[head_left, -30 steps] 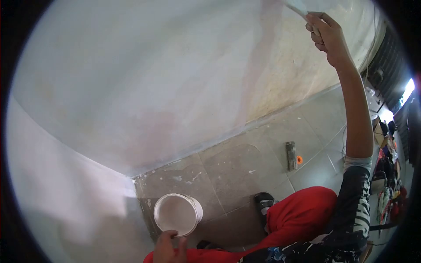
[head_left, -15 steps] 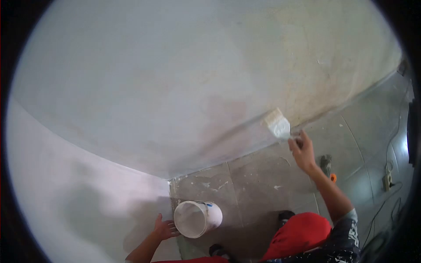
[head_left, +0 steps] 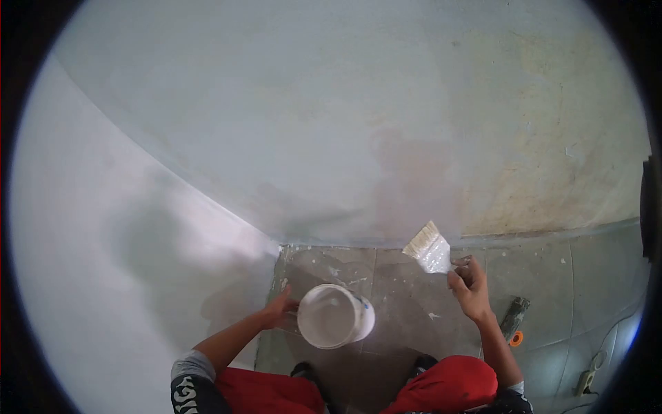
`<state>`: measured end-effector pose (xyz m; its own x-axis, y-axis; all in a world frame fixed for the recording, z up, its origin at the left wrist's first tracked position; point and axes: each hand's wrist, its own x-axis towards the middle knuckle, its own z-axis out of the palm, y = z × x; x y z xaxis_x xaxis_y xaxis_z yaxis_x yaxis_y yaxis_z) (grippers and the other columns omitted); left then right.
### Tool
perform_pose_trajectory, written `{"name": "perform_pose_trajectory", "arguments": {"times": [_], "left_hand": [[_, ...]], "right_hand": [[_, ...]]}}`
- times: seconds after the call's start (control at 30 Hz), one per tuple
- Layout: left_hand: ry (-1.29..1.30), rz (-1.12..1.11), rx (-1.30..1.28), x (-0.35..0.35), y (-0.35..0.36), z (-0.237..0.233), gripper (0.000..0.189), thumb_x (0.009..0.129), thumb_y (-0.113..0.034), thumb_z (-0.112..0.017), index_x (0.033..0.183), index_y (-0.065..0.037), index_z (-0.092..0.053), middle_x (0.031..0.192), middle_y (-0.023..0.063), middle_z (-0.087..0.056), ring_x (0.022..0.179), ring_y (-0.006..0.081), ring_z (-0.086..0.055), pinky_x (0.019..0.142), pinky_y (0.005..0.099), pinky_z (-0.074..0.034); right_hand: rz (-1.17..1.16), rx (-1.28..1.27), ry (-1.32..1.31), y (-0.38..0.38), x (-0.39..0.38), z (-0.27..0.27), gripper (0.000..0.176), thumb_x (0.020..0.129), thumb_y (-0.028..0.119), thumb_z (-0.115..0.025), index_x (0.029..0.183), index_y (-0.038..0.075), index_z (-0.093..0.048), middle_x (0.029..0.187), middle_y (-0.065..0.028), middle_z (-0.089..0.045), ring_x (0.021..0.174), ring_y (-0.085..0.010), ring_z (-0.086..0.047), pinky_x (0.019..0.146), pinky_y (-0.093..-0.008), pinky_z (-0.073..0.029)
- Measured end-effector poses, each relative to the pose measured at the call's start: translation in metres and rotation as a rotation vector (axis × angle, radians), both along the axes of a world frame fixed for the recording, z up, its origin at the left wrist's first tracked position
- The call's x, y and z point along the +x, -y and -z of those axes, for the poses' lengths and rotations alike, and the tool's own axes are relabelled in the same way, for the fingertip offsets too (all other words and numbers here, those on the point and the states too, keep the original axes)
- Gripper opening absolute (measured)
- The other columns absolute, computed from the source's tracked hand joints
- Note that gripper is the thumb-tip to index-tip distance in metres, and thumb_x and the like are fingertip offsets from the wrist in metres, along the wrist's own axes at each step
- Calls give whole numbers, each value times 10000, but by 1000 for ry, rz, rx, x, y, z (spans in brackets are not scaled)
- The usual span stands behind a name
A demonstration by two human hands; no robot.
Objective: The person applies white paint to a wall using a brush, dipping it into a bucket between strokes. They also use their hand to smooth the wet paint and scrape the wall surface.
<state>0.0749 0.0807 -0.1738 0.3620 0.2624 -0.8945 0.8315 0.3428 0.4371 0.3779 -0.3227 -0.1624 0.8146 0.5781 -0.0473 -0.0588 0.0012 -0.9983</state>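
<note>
Paintbrush (head_left: 429, 250), its white-coated bristles pointing toward 11 o'clock, is clasped by the handle in the right hand (head_left: 469, 286) over the tiled floor (head_left: 552, 276), at 2 o'clock from the white bucket (head_left: 336, 316), whose 9 o'clock side the left hand (head_left: 281, 309) touches, grip unclear.

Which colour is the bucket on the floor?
The bucket is white, seen best in the head view.

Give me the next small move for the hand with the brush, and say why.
Probably swing the brush left and down into the bucket. The right hand holds it bristles up, close beside the open bucket, and the left hand rests against the bucket's side, as if steadying it.
</note>
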Motion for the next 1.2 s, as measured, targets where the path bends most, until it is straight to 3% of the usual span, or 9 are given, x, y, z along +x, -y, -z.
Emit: {"name": "perform_pose_trajectory", "arguments": {"times": [0.17, 0.23, 0.27, 0.33, 0.37, 0.5, 0.6, 0.73, 1.2], "left_hand": [[-42, 271, 25, 24, 27, 6, 963, 953, -756, -141, 1498, 8, -355, 1478, 203, -453, 1296, 382, -488, 1069, 518, -385], [94, 782, 345, 25, 33, -4, 872, 983, -702, -254, 1430, 26, -433, 1409, 232, -513, 1255, 386, -530, 1032, 451, -429], [104, 770, 327, 19, 36, -7, 872, 983, -702, -254, 1430, 26, -433, 1409, 232, -513, 1255, 386, -530, 1032, 451, -429], [-342, 1291, 597, 43, 79, -87, 671, 1010, -560, -408, 1313, 27, -522, 1332, 261, -556, 1211, 401, -564, 1000, 428, -457], [-331, 1289, 582, 49, 97, -112, 671, 1010, -560, -408, 1313, 27, -522, 1332, 261, -556, 1211, 401, -564, 1000, 428, -457], [315, 1576, 439, 53, 149, -161, 401, 965, -356, -545, 1102, 16, -602, 1096, 245, -628, 1067, 418, -604, 968, 486, -460], [699, 1731, 406, 38, 163, -126, 392, 946, -339, -556, 1130, -1, -631, 1058, 218, -661, 1013, 386, -652, 875, 499, -521], [764, 1949, 455, 14, 159, -129, 318, 910, -322, -605, 1022, -26, -637, 1008, 188, -657, 991, 345, -650, 852, 480, -491], [956, 2296, 538, -33, 161, -156, 340, 894, -266, -576, 1113, -37, -699, 1093, 161, -683, 1021, 320, -644, 898, 531, -448]], "right_hand": [[-57, -88, 96, -1, 1, -11, 288, 906, 82, -642, 1148, -9, -514, 772, -80, -602, 711, -113, -533, 650, -283, -445], [-123, -208, 152, 2, 6, -25, 305, 896, 84, -656, 1152, -15, -526, 779, -111, -623, 706, -126, -558, 649, -308, -463], [-133, -229, 156, 3, 4, -36, 305, 896, 84, -656, 1152, -15, -526, 779, -111, -623, 706, -126, -558, 649, -308, -463], [-216, -283, 294, 7, 8, -59, 324, 883, 86, -672, 1161, -9, -535, 785, -153, -638, 693, -153, -584, 645, -336, -474], [-222, -299, 294, 8, 8, -75, 324, 883, 86, -672, 1161, -9, -535, 785, -153, -638, 693, -153, -584, 645, -336, -474], [-363, -549, 493, -8, -10, -148, 358, 863, 104, -691, 1171, 0, -540, 807, -212, -659, 715, -310, -644, 668, -401, -492], [-533, -707, 637, -38, -28, -172, 367, 873, 142, -672, 1181, 4, -527, 829, -239, -665, 785, -406, -654, 708, -469, -495], [-771, -977, 671, -96, -74, -185, 343, 906, 178, -611, 1191, 15, -509, 845, -253, -666, 845, -452, -651, 769, -542, -485], [-936, -1203, 838, -195, -156, -7, 257, 821, 41, -603, 1075, 50, -643, 881, -224, -684, 874, -399, -689, 758, -502, -555]]}}
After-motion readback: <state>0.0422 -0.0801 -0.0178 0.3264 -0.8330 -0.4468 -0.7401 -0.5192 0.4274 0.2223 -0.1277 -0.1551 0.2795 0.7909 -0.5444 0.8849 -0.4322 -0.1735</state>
